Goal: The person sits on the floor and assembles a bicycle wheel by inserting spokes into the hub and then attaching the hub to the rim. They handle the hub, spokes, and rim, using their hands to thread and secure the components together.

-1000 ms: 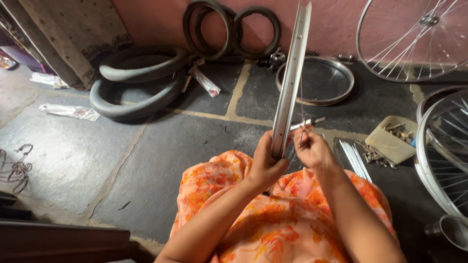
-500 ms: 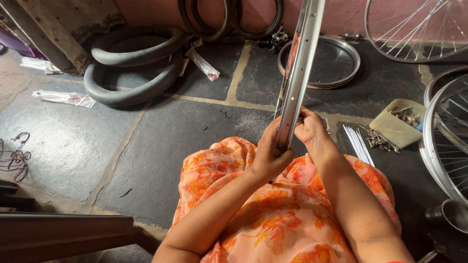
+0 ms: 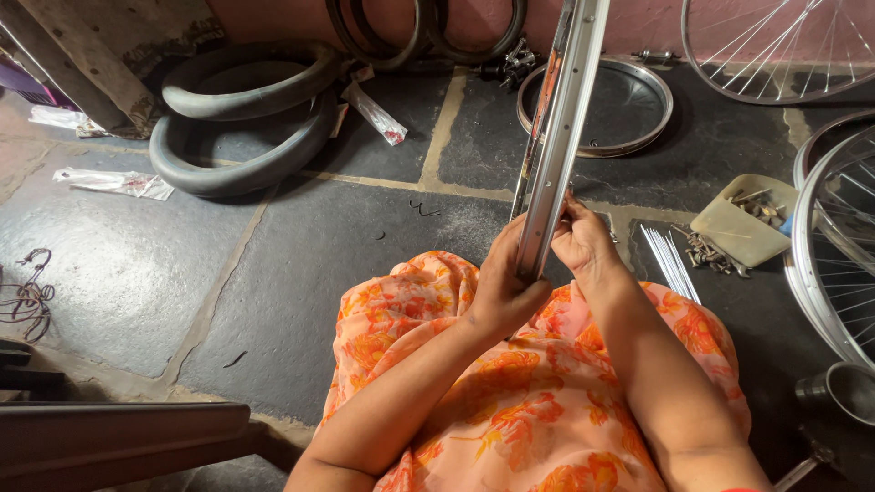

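Note:
I hold a shiny metal bicycle wheel rim (image 3: 563, 128) upright on edge over my lap, seen edge-on. My left hand (image 3: 504, 284) grips its lower left side near the bottom. My right hand (image 3: 581, 239) rests against the rim's right side, fingers curled at it; whatever they pinch is too small to see. Orange flowered cloth (image 3: 510, 410) covers my knees below both hands.
Black rubber tubes (image 3: 239, 118) lie on the stone floor at far left. A bare rim (image 3: 597, 107) lies flat behind. Loose spokes (image 3: 673, 264), a cream tray of small parts (image 3: 743, 220) and spoked wheels (image 3: 838, 246) sit at right.
The rim has stayed upright in my hands while the view shifted closer and slightly down. My right hand moved up tight against the rim.

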